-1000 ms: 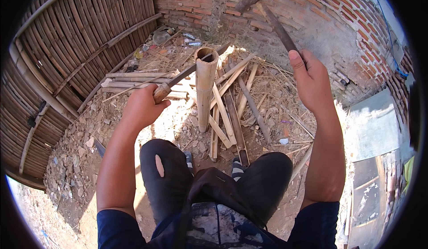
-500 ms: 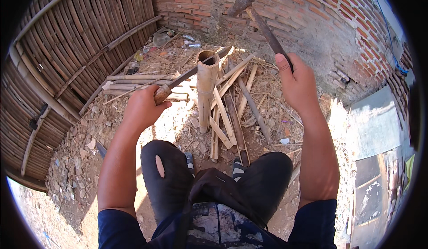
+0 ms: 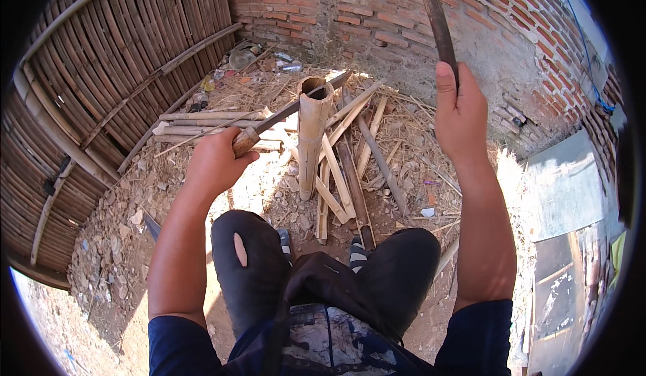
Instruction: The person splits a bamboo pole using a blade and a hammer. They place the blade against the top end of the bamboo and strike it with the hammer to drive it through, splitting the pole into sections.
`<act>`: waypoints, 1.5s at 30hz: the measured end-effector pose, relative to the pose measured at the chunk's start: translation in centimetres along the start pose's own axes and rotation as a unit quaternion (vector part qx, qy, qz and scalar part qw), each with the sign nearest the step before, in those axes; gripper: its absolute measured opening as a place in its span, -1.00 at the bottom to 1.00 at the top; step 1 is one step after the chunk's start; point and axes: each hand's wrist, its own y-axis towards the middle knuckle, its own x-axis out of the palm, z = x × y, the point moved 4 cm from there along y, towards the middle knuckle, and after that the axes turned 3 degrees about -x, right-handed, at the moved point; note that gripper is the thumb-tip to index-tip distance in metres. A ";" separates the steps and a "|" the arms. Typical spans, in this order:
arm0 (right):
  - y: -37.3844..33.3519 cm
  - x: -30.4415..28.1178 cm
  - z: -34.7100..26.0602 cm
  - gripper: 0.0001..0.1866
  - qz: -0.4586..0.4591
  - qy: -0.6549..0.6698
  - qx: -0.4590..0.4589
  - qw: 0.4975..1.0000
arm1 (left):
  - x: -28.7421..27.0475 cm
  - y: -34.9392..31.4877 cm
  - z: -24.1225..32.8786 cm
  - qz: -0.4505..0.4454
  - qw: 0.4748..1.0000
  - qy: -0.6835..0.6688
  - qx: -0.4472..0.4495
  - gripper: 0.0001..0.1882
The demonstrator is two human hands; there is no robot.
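Observation:
A bamboo section [image 3: 311, 144] stands upright on the ground ahead of my knees, its hollow top facing up. Across that top lies the blade of a machete [image 3: 279, 115], its tip sticking out past the far right side. My left hand [image 3: 214, 161] is closed around the machete's wooden handle. Raised high on the right, my right hand [image 3: 460, 117] grips a hammer [image 3: 439, 26] by its dark handle. The hammer's head is mostly cut off by the top of the picture.
Split bamboo strips [image 3: 343, 174] lie behind and right of the upright section. More bamboo lengths [image 3: 202, 128] are stacked at the left. A woven bamboo wall [image 3: 101, 73] stands left, a brick wall [image 3: 404, 23] behind. Grey sheets [image 3: 564, 184] lean at the right.
My right hand has lifted the hammer higher and slightly to the right, so its head now leaves the top of the picture. My left hand, the machete and the bamboo have hardly moved.

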 end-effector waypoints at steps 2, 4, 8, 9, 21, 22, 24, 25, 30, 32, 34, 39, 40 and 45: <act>-2.0 2.5 2.2 -0.45 -0.051 -0.040 0.004 0.998 | 0.1 0.1 0.2 0.003 1.000 -0.012 0.010 -0.50; -2.5 4.6 3.2 -0.45 -0.148 -0.103 0.004 0.984 | 0.1 0.0 0.2 0.009 1.000 -0.014 0.005 -0.50; -0.5 2.2 1.0 -0.44 -0.159 -0.137 -0.024 0.977 | -0.1 -0.1 -0.7 0.021 1.000 0.003 -0.005 -0.49; 0.3 0.8 0.5 -0.45 -0.120 -0.116 -0.027 0.986 | 0.4 -0.1 -0.7 0.021 1.000 0.001 -0.001 -0.48; 0.1 2.8 1.6 -0.41 -0.191 -0.115 0.004 0.975 | -0.2 -0.2 0.2 -0.025 0.999 -0.006 -0.026 -0.46; 0.9 1.5 1.3 -0.42 -0.147 -0.106 -0.014 0.983 | -0.1 -0.1 -0.2 -0.001 1.000 -0.001 -0.014 -0.46; 1.2 -0.6 0.5 -0.43 -0.071 -0.063 -0.010 0.995 | -0.1 0.0 -0.3 -0.012 1.000 -0.004 -0.016 -0.45; 1.3 -1.2 0.0 -0.43 -0.038 -0.024 0.005 0.999 | -0.1 0.0 -0.3 -0.016 1.000 -0.003 -0.018 -0.45; -1.7 3.5 2.3 -0.42 -0.040 -0.027 -0.002 0.999 | 0.1 -0.1 0.0 -0.002 1.000 -0.010 -0.008 -0.45; -2.8 6.5 3.3 -0.42 -0.199 -0.145 -0.010 0.969 | -0.3 -0.4 0.5 0.002 1.000 -0.012 -0.004 -0.45; -1.1 4.4 3.0 -0.41 -0.212 -0.123 -0.006 0.969 | -0.5 -0.6 0.4 -0.014 1.000 -0.002 -0.013 -0.45; 2.3 -1.6 0.0 -0.40 -0.025 -0.029 -0.039 0.999 | -0.2 0.0 -0.1 -0.019 1.000 0.001 -0.007 -0.48; 2.3 -1.7 -0.3 -0.39 0.009 0.010 -0.027 1.000 | -0.2 -0.1 -0.1 -0.019 1.000 0.002 -0.009 -0.48; -1.6 4.0 1.9 -0.43 -0.170 -0.149 -0.007 0.974 | -0.6 -0.2 0.3 -0.027 0.999 -0.004 -0.017 -0.52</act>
